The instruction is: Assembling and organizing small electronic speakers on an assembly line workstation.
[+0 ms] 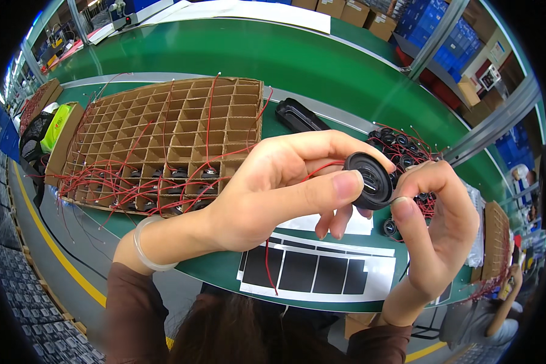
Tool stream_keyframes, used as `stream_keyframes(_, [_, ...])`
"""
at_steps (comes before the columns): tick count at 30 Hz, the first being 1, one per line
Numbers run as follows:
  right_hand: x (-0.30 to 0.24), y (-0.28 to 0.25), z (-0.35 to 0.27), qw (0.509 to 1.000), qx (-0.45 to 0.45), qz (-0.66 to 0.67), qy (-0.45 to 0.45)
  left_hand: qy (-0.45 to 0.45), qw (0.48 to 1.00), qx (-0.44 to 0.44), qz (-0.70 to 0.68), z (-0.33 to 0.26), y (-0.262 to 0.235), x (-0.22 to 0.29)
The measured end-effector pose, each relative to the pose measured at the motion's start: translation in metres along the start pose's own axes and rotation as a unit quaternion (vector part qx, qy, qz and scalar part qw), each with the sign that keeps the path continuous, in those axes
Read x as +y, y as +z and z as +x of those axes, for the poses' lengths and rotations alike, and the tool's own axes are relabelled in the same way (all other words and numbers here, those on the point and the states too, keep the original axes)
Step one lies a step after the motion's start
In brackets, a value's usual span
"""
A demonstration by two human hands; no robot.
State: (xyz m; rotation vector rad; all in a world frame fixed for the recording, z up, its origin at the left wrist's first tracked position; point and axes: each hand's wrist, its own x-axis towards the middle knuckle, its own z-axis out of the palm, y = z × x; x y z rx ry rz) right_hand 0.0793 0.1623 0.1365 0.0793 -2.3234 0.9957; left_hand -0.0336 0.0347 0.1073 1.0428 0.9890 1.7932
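Observation:
Between the thumb and fingers of my left hand [261, 200] is a small round black speaker [376, 185], tilted, with a red wire running back from it. My right hand [440, 224] is closed in a pinch at the speaker's right rim. A thin dark edge shows at its fingertips, but what they grip is too small to make out. Under my hands lie white sheets with black rectangular pieces [297, 273]. A pile of similar speakers with red wires [403, 145] sits behind my right hand, partly hidden by it.
At left stands a cardboard divider box [215, 130], speakers and tangled red wires in its nearer cells. A black plastic tray [300, 115] lies behind my left hand. Beyond runs a green conveyor belt [224, 48]. Another person [485, 321] is at the far right.

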Motion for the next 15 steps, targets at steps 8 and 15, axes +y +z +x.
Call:
stream_keyframes(8, [0.000, -0.001, 0.001, 0.996, -0.003, -0.087, -0.035, -0.022, 1.000, -0.008, 0.001, -0.001, -0.001, 0.000])
stream_keyframes(15, [0.022, -0.009, 0.009, 0.969, 0.050, -0.235, 0.061, 0.044, 0.998, 0.045, 0.015, 0.001, -0.005, -0.003])
